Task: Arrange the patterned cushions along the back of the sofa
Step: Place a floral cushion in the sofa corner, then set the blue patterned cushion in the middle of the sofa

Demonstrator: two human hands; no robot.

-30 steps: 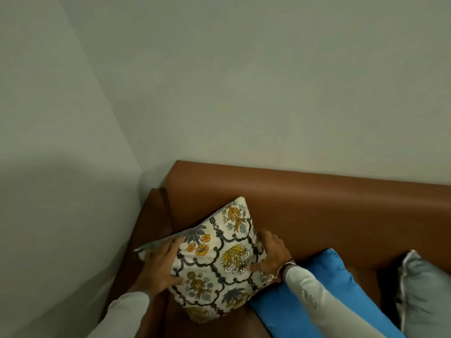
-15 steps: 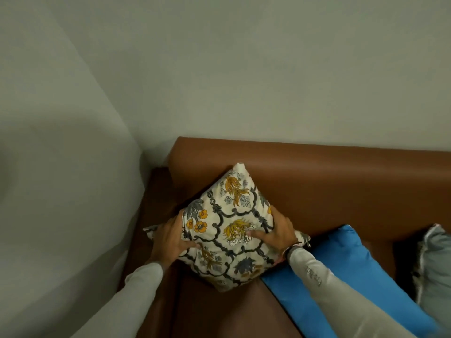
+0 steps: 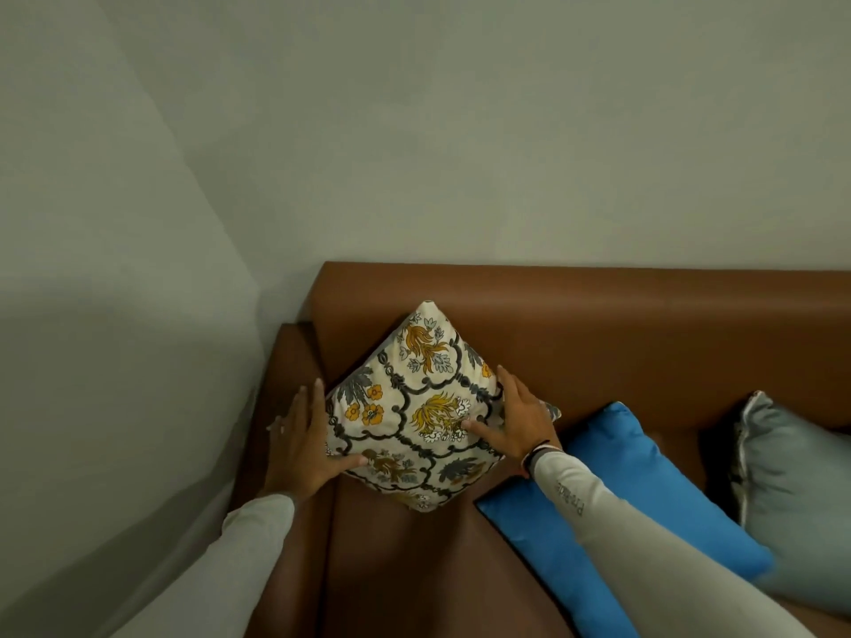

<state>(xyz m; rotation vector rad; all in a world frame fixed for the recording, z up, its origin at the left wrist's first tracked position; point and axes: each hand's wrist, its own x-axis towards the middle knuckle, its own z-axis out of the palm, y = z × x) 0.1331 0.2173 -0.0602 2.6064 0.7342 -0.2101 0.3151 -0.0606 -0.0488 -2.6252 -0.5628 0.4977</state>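
A white cushion with yellow flowers and dark scrollwork (image 3: 410,407) stands on one corner like a diamond in the sofa's left corner, leaning on the brown backrest (image 3: 598,324). My left hand (image 3: 301,439) lies flat against its left edge, thumb under the lower left side. My right hand (image 3: 518,414) presses its right side, thumb on the front face. Both hands hold the cushion between them. The cushion's right corner peeks out behind my right wrist.
A plain blue cushion (image 3: 644,490) lies on the seat right of the patterned one. A pale grey-blue cushion (image 3: 796,490) sits at the far right. The brown armrest (image 3: 276,407) meets the grey walls (image 3: 138,315) on the left.
The cushion has been turned from a tilted lie to stand on its corner against the backrest. My hands shifted to its two sides. The view has tipped lower.
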